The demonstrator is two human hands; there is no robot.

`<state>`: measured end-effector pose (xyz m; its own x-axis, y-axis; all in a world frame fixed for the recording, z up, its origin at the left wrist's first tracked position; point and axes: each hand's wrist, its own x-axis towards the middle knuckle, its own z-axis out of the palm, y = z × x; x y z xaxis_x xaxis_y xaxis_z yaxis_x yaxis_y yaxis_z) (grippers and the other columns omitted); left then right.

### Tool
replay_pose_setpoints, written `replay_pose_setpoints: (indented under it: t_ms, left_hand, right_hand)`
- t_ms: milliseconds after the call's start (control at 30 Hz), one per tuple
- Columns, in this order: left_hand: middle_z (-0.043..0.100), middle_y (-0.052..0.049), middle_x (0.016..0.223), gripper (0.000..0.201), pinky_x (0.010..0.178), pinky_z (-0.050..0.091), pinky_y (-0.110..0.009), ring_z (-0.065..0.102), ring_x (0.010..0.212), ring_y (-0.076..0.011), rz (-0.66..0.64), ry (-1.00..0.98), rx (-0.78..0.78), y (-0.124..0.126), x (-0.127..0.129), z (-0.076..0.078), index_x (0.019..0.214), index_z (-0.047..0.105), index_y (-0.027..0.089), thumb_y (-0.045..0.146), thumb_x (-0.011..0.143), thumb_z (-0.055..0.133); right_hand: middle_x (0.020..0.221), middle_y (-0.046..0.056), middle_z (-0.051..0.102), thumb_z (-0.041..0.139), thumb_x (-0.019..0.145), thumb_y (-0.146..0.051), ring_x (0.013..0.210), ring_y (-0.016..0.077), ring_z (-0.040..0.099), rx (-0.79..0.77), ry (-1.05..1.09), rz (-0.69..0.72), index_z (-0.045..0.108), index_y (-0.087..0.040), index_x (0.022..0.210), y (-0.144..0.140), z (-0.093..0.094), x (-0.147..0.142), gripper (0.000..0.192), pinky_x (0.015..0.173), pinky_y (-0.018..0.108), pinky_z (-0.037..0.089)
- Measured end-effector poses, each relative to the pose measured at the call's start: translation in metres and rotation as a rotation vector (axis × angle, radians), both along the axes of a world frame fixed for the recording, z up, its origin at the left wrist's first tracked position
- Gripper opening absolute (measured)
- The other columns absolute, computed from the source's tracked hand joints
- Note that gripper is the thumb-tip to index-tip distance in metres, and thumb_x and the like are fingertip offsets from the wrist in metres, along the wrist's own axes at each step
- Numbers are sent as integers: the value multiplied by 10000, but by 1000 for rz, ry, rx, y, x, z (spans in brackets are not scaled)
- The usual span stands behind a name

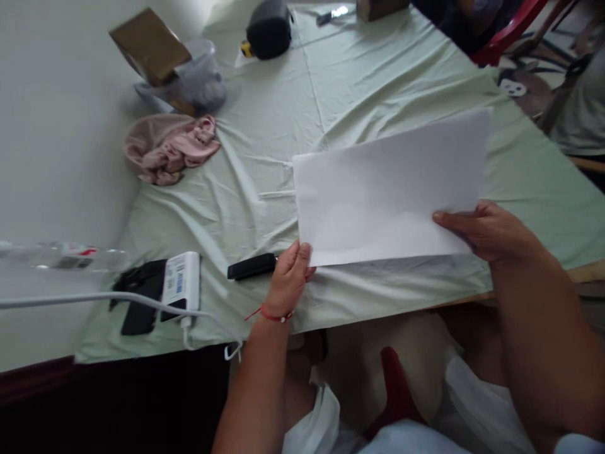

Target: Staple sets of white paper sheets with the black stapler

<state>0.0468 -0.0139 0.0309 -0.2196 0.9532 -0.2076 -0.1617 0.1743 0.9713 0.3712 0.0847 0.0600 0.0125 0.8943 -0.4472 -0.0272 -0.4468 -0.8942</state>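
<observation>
A white sheet of paper [387,189] is held slightly above the table, its long side running left to right. My left hand [292,272] pinches its lower left corner between thumb and fingers; a red string bracelet circles that wrist. On the lower right edge, my right hand [491,232] grips the sheet with the thumb on top and the fingers hidden underneath. Whether it is one sheet or a few together, I cannot tell. Just left of my left hand lies a black stapler-like object [251,267], partly covered by the fingers.
A pale green cloth [265,176] covers the table. To the left are a white power bank [183,277] with a cable, black items [142,309] and a plastic bottle [75,257]. Farther back sit pink fabric [174,148], a cardboard box [150,45] and a black case [269,28].
</observation>
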Motion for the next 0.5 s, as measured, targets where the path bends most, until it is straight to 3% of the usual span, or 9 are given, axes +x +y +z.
replay_pose_setpoints:
  t_ms: [133, 233, 367, 500]
  left_hand:
    - [547, 51, 770, 404, 488, 425, -131, 468, 582, -44, 32, -191, 82, -4, 0, 2, 1008, 718, 202, 448, 778, 941]
    - [579, 53, 748, 461, 478, 436, -138, 523, 578, -55, 120, -201, 82, -10, -6, 1, 1043, 721, 209, 424, 723, 975]
    - [610, 54, 701, 439, 511, 456, -136, 559, 566, -55, 324, 10, 81, -23, -16, 0, 1017, 736, 187, 402, 712, 967]
    - [633, 42, 690, 254, 560, 464, -163, 589, 608, -76, 591, 306, 254, -32, -25, 3, 982, 721, 175, 349, 835, 834]
  right_hand:
    - [708, 47, 744, 970, 587, -192, 570, 136, 599, -6, 10, -73, 759, -204, 659, 0, 9, -12, 223, 477, 228, 480]
    - [705, 48, 740, 976, 594, -188, 581, 139, 609, -30, 33, -59, 756, -188, 667, -1, 10, -19, 232, 500, 239, 490]
    - [714, 48, 751, 956, 620, -160, 593, 136, 618, -79, 54, -8, 752, -173, 662, 0, 6, -25, 209, 536, 245, 498]
    - [734, 39, 759, 938, 619, -158, 616, 128, 627, -70, 66, -3, 762, -169, 677, 0, 1, -31, 185, 565, 235, 499]
